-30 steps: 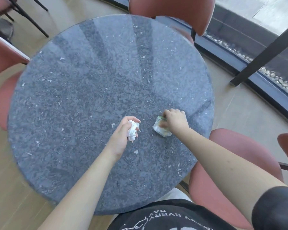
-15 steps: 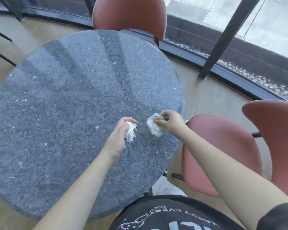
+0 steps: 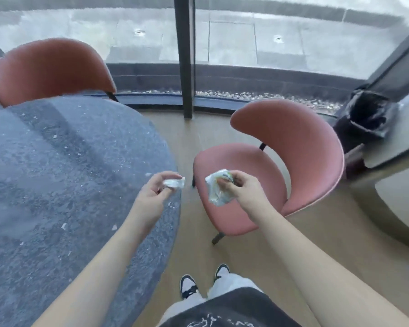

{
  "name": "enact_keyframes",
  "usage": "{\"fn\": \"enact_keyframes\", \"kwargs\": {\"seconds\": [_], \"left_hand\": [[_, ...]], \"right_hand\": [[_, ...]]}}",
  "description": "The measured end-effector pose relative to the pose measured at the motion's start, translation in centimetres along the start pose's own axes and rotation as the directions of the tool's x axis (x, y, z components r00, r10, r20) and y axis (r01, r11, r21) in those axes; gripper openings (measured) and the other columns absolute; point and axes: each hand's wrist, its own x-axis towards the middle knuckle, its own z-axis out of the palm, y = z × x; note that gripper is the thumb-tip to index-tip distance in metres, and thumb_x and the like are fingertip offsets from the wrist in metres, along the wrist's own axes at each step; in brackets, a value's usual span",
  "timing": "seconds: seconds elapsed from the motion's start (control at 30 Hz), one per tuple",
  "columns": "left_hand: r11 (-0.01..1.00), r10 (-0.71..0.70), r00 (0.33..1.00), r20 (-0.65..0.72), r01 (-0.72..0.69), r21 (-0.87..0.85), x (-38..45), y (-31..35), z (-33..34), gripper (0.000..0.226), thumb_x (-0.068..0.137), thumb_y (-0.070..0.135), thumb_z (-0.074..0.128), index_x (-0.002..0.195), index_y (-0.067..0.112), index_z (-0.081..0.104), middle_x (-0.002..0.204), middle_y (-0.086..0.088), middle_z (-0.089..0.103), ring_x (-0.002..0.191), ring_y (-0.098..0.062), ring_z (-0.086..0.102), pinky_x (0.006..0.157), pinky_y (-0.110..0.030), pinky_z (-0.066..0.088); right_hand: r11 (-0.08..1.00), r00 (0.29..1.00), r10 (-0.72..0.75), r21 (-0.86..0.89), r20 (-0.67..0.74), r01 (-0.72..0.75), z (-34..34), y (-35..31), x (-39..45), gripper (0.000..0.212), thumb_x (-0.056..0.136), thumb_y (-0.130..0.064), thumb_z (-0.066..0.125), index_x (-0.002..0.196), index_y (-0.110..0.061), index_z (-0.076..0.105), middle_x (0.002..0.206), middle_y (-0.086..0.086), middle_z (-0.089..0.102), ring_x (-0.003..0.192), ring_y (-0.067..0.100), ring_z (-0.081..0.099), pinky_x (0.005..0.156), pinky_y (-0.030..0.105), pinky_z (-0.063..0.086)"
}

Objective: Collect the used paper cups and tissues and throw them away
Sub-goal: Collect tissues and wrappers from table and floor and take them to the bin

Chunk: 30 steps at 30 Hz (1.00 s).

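Note:
My left hand (image 3: 152, 194) pinches a small crumpled white tissue (image 3: 174, 183) just above the right edge of the round grey stone table (image 3: 57, 173). Off the table, over the seat of a pink chair (image 3: 265, 178), my right hand (image 3: 239, 187) grips a larger crumpled white wad with green print (image 3: 215, 192). A bin lined with a black bag (image 3: 364, 119) stands at the far right by the window. No paper cups are in view.
A second pink chair (image 3: 50, 69) stands behind the table at the upper left. A dark window post (image 3: 185, 55) rises beyond the floor gap between table and chair. A pale curved counter (image 3: 392, 185) fills the right side. My feet (image 3: 203, 282) stand on wooden floor.
Both hands have lifted their wads off the table and moved right. The view has swung right, bringing the pink chair and the black-lined bin into sight.

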Motion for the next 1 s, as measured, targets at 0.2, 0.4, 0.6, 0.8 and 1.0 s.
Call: {"fn": "enact_keyframes", "kwargs": {"seconds": [0.2, 0.4, 0.6, 0.8, 1.0], "left_hand": [[0.995, 0.09, 0.971, 0.222, -0.1, 0.031, 0.6, 2.9, 11.6, 0.037, 0.077, 0.051, 0.065, 0.112, 0.04, 0.071, 0.104, -0.009, 0.073, 0.086, -0.016, 0.056, 0.083, -0.034, 0.043], [0.98, 0.105, 0.934, 0.342, -0.157, 0.126, 0.2, 6.3, 24.4, 0.024, 0.078, 0.039, 0.067, 0.102, 0.04, 0.071, 0.099, -0.005, 0.074, 0.082, -0.011, 0.061, 0.082, -0.034, 0.048], [0.975, 0.127, 0.898, 0.42, -0.192, 0.115, -2.1, 9.2, 36.9, 0.019, 0.091, 0.026, 0.059, 0.099, 0.041, 0.068, 0.104, 0.005, 0.076, 0.099, -0.016, 0.072, 0.091, -0.033, 0.053], [0.979, 0.083, 0.845, 0.529, -0.168, 0.116, -2.6, 10.0, 45.5, 0.042, 0.101, -0.001, 0.05, 0.093, 0.034, 0.07, 0.086, 0.003, 0.074, 0.08, -0.012, 0.071, 0.072, -0.023, 0.057], [0.976, 0.036, 0.831, 0.555, -0.148, 0.16, 0.3, 10.1, 51.4, 0.03, 0.101, 0.007, 0.052, 0.103, 0.031, 0.07, 0.087, 0.0, 0.076, 0.083, -0.017, 0.073, 0.089, -0.049, 0.058]], "right_hand": [[0.975, 0.972, 0.012, 0.22, -0.235, 0.042, -9.5, 1.9, -6.1, 0.014, 0.084, -0.032, 0.078, 0.096, -0.024, 0.077, 0.094, -0.005, 0.079, 0.085, 0.005, 0.071, 0.073, 0.016, 0.053], [0.946, 0.924, 0.034, 0.31, -0.38, 0.093, -20.9, 4.0, -12.1, 0.013, 0.086, -0.027, 0.076, 0.098, -0.022, 0.076, 0.09, -0.005, 0.078, 0.079, 0.008, 0.072, 0.067, 0.02, 0.055], [0.947, 0.862, 0.047, 0.297, -0.504, 0.123, -33.0, 6.2, -16.9, 0.015, 0.094, -0.012, 0.068, 0.107, -0.005, 0.07, 0.085, -0.006, 0.076, 0.071, -0.001, 0.069, 0.064, 0.014, 0.052], [0.932, 0.798, 0.066, 0.323, -0.6, 0.165, -40.7, 7.6, -18.4, 0.015, 0.094, -0.019, 0.069, 0.104, -0.008, 0.07, 0.09, -0.003, 0.075, 0.079, 0.006, 0.068, 0.071, 0.017, 0.052], [0.92, 0.725, 0.106, 0.344, -0.681, 0.188, -46.6, 9.6, -17.0, 0.008, 0.094, -0.019, 0.069, 0.1, -0.014, 0.071, 0.089, -0.005, 0.077, 0.081, 0.005, 0.07, 0.071, 0.016, 0.052]]}}
